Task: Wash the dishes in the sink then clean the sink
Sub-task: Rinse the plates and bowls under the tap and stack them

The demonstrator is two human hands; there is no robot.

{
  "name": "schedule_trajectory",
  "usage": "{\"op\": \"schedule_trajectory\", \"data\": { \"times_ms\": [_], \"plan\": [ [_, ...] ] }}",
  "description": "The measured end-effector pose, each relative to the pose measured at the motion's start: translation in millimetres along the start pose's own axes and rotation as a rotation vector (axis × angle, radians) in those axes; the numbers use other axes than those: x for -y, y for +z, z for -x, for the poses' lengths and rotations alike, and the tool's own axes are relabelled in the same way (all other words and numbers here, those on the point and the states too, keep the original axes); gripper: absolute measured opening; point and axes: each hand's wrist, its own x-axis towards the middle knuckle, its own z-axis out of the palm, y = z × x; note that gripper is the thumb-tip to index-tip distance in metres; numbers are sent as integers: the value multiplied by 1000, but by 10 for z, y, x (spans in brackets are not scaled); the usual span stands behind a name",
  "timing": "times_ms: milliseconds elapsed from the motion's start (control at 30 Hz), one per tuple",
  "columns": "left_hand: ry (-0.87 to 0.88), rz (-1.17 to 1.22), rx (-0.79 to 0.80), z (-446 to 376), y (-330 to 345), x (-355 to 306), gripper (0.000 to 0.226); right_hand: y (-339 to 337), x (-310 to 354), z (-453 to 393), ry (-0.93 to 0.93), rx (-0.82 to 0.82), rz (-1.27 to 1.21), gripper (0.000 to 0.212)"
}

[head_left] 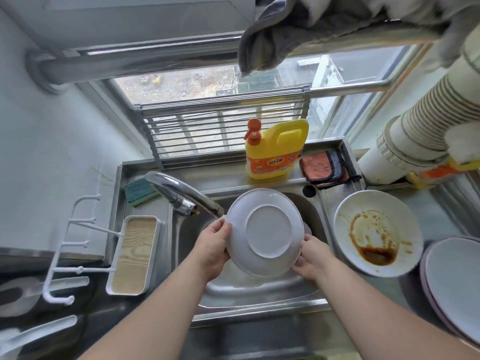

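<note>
Two bare forearms reach in from the bottom edge toward a stainless-steel sink (259,289), where both hands hold a round white plate (265,231) over the basin, its underside and raised foot ring turned up toward the camera. The left hand (211,252) grips the plate's left rim, fingers curled behind it and thumb on the near face; the right hand (310,259) clasps the lower right rim in the same way. A curved chrome tap (181,194) ends just beside the plate's upper left edge. On the counter to the right sits a white shallow bowl smeared with brown sauce (378,237), and nearer the frame's edge a stack of pale round plates (454,287). To the left of the sink stands a white rectangular tray with a wood-grain base (133,254), beside a white wire hook rack (75,245). On the ledge behind the basin lie a green-and-yellow sponge (139,192), a yellow dish-soap bottle with an orange pump (275,150) and a folded orange and grey cloth (324,168). Farther back, a metal slatted rack (223,126) leans against the window, with a grey towel (285,27) draped over a rail above
</note>
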Motion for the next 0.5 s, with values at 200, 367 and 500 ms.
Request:
{"op": "schedule_trajectory", "data": {
  "times_ms": [200, 367, 500],
  "plan": [
    [-153, 212, -141, -27, -398, -30, 23, 374, -10, 82, -24, 71, 165, 52],
    [-268, 467, -226, -11, -635, 57, 34, 610, 39, 304, -106, 78, 176, 30],
    [-336, 617, -276, -38, -680, 120, 38, 910, 83, 501, -191, 184, 215, 35]
  ]
}}
